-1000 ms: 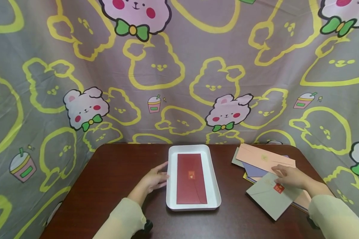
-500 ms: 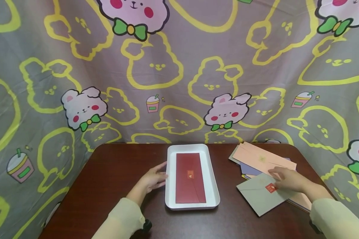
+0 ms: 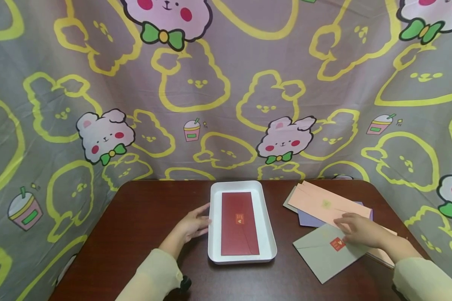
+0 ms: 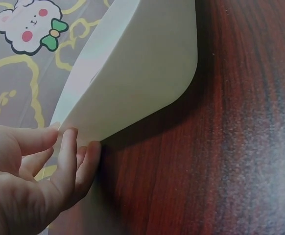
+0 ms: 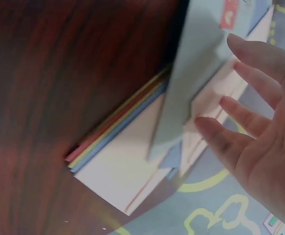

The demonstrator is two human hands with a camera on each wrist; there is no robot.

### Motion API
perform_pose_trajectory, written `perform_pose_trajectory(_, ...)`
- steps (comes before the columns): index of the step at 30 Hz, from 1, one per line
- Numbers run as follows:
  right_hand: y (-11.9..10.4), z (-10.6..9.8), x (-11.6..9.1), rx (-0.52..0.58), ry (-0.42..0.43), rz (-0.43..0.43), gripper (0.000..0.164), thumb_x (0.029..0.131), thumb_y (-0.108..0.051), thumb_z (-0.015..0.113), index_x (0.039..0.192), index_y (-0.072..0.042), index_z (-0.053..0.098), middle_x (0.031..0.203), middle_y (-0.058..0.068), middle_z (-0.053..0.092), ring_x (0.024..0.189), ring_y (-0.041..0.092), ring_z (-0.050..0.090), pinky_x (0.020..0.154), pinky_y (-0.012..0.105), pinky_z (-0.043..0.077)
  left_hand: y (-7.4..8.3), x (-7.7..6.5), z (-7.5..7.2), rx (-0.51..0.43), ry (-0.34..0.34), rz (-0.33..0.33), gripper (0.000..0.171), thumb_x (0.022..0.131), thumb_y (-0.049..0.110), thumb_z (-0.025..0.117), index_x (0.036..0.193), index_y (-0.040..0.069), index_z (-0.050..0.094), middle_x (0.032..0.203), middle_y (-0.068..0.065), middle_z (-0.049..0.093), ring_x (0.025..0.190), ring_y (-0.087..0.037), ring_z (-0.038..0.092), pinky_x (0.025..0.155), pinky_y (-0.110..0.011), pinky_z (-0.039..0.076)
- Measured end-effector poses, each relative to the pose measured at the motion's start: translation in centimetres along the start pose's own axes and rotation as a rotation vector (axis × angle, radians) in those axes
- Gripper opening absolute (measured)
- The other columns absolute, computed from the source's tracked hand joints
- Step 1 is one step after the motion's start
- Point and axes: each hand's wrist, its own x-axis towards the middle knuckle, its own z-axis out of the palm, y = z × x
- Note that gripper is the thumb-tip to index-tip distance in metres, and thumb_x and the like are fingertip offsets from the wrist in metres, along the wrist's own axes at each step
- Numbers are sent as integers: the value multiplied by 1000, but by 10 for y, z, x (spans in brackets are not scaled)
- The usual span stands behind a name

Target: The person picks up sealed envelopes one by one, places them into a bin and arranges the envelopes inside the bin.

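Note:
My left hand point(image 3: 190, 225) touches the left side of a white tray point(image 3: 266, 236) with its fingertips; in the left wrist view they meet the outer wall point(image 4: 147, 68) and rim. A dark red envelope point(image 3: 235, 238) with a small sticker lies flat in the tray. To the right, my right hand point(image 3: 363, 230) hovers over a grey-green envelope point(image 3: 318, 255) with a red sticker. Its fingers are spread and relaxed in the right wrist view, the thumb close to the sticker point(image 5: 229, 13). A long peach envelope point(image 3: 312, 197) lies just beyond this hand.
Under these lie more envelopes in a loose pile, among them a purple envelope point(image 3: 306, 219) and another peach envelope point(image 5: 118, 166) with several coloured edges beneath. The dark wooden table point(image 3: 147, 200) ends at a cartoon-patterned curtain point(image 3: 226, 121).
The grey-green envelope has slid left with my right hand, and the upper peach envelope has shifted left too. The right fingers have loosened over the pile. My left hand stays at the tray.

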Motion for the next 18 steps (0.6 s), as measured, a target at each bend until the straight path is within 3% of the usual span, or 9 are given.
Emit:
perform_pose_trajectory(3, -4, -8, 2, 43, -22, 32, 41, 82, -10, 80, 119, 6, 70, 119, 30, 65, 99, 39, 63, 80, 50, 55, 0, -1, -1, 11, -1, 6, 63, 101, -3, 58, 159, 9, 37, 130, -24, 61, 102, -26, 67, 92, -45, 58)
perform_pose_trajectory(7, -3, -24, 4, 133, -43, 94, 39, 92, -10, 72, 125, 9, 66, 118, 27, 68, 90, 28, 64, 68, 36, 52, 2, -2, 0, 11, 1, 6, 63, 101, -3, 58, 159, 9, 37, 131, -25, 61, 104, -27, 66, 91, -45, 58)
perform_pose_trajectory(12, 6, -37, 10, 99, -29, 127, 44, 93, -17, 74, 127, 9, 64, 121, 31, 65, 103, 48, 63, 78, 53, 57, 4, -3, 1, 5, -1, 1, 63, 101, -3, 58, 159, 9, 37, 133, -27, 60, 105, -29, 67, 91, -45, 58)
perform_pose_trajectory(18, 17, -38, 16, 61, -1, 192, 63, 87, -24, 81, 131, 15, 57, 129, 44, 53, 116, 63, 50, 88, 69, 48, 5, -4, 1, 3, 1, 4, 64, 101, -4, 58, 159, 9, 37, 132, -26, 61, 105, -29, 67, 91, -44, 58)
